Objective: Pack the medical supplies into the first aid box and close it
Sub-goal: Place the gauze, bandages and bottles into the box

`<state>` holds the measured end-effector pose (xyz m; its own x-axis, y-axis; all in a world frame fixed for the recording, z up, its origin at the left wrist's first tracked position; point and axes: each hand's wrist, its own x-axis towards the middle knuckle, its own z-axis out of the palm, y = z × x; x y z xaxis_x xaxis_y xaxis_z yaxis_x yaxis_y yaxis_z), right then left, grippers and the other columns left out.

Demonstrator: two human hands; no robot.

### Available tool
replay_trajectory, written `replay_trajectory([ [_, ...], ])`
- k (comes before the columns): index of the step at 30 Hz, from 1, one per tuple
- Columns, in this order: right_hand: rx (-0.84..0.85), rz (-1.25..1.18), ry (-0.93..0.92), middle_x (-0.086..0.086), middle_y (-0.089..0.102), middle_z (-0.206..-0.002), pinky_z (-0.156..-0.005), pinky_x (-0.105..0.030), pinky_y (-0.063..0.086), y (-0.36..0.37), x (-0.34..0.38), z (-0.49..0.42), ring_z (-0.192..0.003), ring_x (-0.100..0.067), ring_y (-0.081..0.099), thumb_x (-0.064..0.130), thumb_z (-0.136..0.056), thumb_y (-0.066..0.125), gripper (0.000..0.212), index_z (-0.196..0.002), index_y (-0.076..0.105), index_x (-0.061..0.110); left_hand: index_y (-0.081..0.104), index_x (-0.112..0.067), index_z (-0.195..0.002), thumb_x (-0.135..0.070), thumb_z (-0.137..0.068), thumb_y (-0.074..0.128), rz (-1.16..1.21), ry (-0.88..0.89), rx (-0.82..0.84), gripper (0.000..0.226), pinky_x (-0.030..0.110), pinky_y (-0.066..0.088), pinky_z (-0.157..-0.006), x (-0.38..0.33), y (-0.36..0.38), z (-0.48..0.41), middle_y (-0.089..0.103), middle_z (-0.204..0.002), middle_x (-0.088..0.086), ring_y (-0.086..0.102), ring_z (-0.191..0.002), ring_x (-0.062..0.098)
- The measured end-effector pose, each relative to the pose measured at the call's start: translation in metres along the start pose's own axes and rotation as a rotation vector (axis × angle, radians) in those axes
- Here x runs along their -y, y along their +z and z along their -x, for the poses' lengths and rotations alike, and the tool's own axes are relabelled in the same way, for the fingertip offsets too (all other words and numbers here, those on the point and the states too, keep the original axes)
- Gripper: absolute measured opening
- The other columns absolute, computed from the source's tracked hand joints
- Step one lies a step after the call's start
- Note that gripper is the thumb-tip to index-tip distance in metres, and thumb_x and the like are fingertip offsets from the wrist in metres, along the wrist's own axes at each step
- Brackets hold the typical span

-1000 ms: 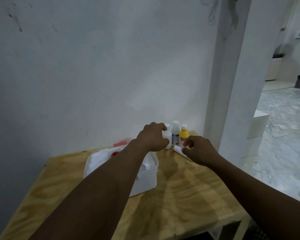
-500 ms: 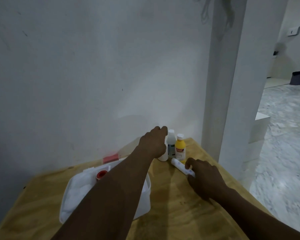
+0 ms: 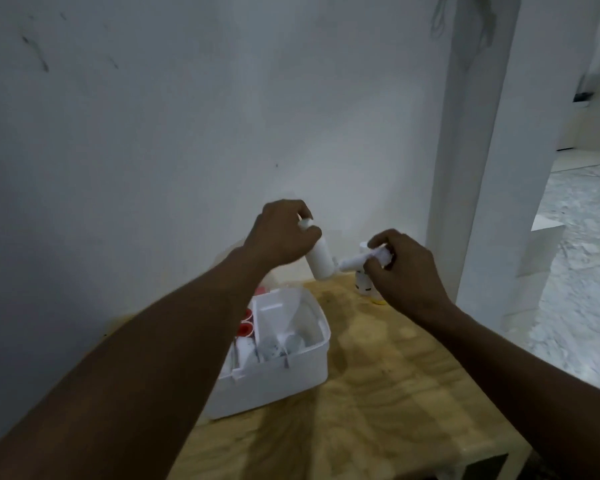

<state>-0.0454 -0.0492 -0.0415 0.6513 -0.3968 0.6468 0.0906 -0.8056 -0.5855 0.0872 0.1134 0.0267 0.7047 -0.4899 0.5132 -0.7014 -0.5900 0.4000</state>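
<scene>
My left hand (image 3: 280, 233) grips a white bottle (image 3: 321, 259), tilted in the air above the far end of the first aid box. My right hand (image 3: 400, 268) holds a white tube (image 3: 355, 261), lifted off the table with its tip near the bottle. The white first aid box (image 3: 274, 379) stands open on the wooden table (image 3: 378, 393), holding rolls with red cores (image 3: 245, 329) and white packets. Behind my right hand two bottles stand by the wall: a white one (image 3: 363, 247) and a yellow one (image 3: 368, 289), both largely hidden.
A grey wall runs right behind the table. A white pillar (image 3: 478, 168) stands at the table's right rear corner. Beyond it lie a marble floor and a white block (image 3: 542, 244). The table's right edge drops off near my right forearm.
Both hands have lifted off the table. The left raised the white bottle from the row by the wall. The right picked up the tube that lay on the wood.
</scene>
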Motion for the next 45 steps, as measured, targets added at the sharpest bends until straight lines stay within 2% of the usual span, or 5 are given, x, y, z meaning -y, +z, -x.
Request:
replay_trajectory([
  [10,0.269,-0.057,-0.113,0.004,0.064,-0.074,-0.064,-0.042,0.054,0.016,0.085,0.014,-0.068,-0.014,0.059,0.027,-0.075,0.067,0.019,-0.086,0.052,0.023,0.073,-0.011,-0.098,-0.024,-0.084,0.072,0.000,-0.071,0.130,0.019,0.022,0.053,-0.053,0.031,-0.072,0.048,0.068,-0.090,0.003,0.071,-0.061,0.016],
  [19,0.458,0.196,-0.157,0.004,0.063,-0.080,-0.065,-0.043,0.057,0.037,0.091,0.034,-0.073,-0.016,0.060,0.034,-0.076,0.067,0.019,-0.085,0.051,0.027,0.076,-0.013,-0.104,-0.026,-0.083,0.073,-0.032,-0.036,0.251,0.025,0.024,0.050,-0.069,0.040,-0.057,0.071,0.064,-0.086,-0.007,0.060,-0.076,0.010],
  [32,0.631,0.077,-0.117,0.005,0.073,-0.095,-0.078,-0.038,0.058,0.052,0.079,0.047,-0.083,-0.010,0.066,0.030,-0.083,0.064,0.018,-0.097,0.073,0.024,0.076,-0.017,-0.107,-0.029,-0.085,0.072,-0.086,-0.077,0.454,0.025,0.026,0.053,-0.070,0.054,-0.032,0.080,0.065,-0.088,-0.006,0.065,-0.083,0.014],
  [39,0.614,0.052,-0.112,0.005,0.074,-0.095,-0.080,-0.040,0.058,0.052,0.078,0.048,-0.084,-0.012,0.067,0.024,-0.082,0.059,0.022,-0.099,0.074,0.022,0.076,-0.020,-0.109,-0.028,-0.093,0.067,-0.075,-0.111,0.538,0.021,0.023,0.044,-0.069,0.061,-0.025,0.080,0.067,-0.093,-0.002,0.060,-0.082,0.014],
  [45,0.589,0.044,-0.112,0.003,0.075,-0.091,-0.078,-0.040,0.058,0.053,0.075,0.049,-0.081,-0.013,0.068,0.025,-0.083,0.059,0.020,-0.096,0.075,0.022,0.078,-0.024,-0.104,-0.025,-0.093,0.060,-0.033,-0.169,0.529,0.022,0.033,0.056,-0.087,0.060,-0.021,0.078,0.075,-0.109,-0.001,0.067,-0.098,0.018],
])
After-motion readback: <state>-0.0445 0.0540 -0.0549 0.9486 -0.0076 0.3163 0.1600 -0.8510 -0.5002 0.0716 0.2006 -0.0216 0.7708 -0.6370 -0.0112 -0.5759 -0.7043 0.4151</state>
